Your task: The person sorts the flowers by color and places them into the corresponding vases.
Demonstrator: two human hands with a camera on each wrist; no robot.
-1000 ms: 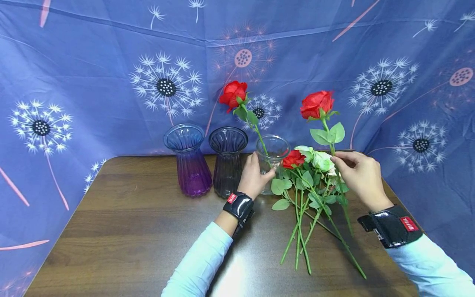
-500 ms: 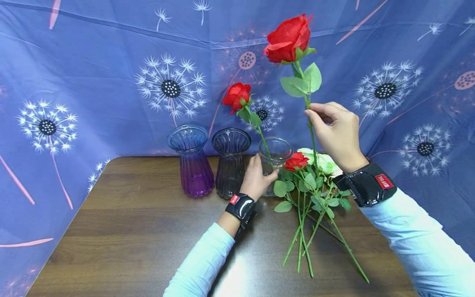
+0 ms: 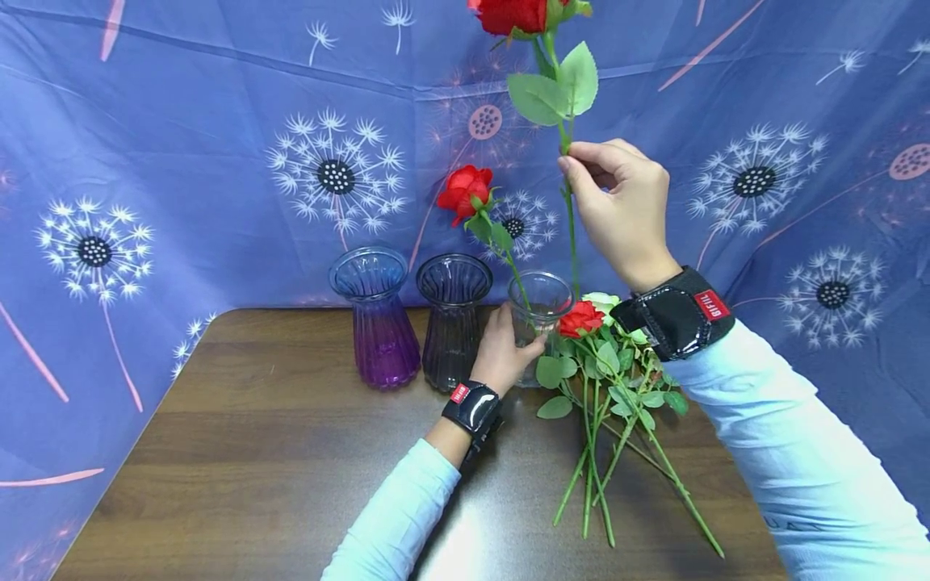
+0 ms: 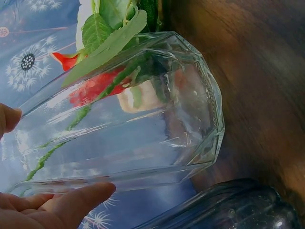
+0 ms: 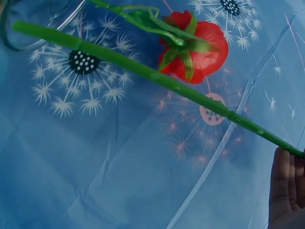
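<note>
Red-petalled, long and green-stemmed, the artificial rose [image 3: 552, 101] hangs upright in the head view, pinched between the thumb and fingers of your right hand [image 3: 626, 211] just below its leaves. Your left hand [image 3: 501, 352] grips the side of the clear faceted glass vase [image 3: 545, 324], which stands near the table's back edge. The step in hand looks like bringing that stem to the mouth: its lower end appears close to the rim's right side, but you cannot judge the depth from here. Ease the tip left, centre it, then lower straight. A smaller red rose [image 3: 465, 192] leans leftward out of the vase, so favour the right of the opening. Watch the heap of red and pale green roses [image 3: 609, 359] just beside it, and the smoky dark glass vase [image 3: 450, 339] near your left knuckles.

From the left wrist, your fingers bear on opposite sides of the clear glass; firm, even pressure should stop it tipping. A green stem slants across the vase.

From the right wrist, your fingertips hold one end of the visible stem while its free tip overlaps the glass rim. So high a pinch may let it swing, so go slowly.
</note>
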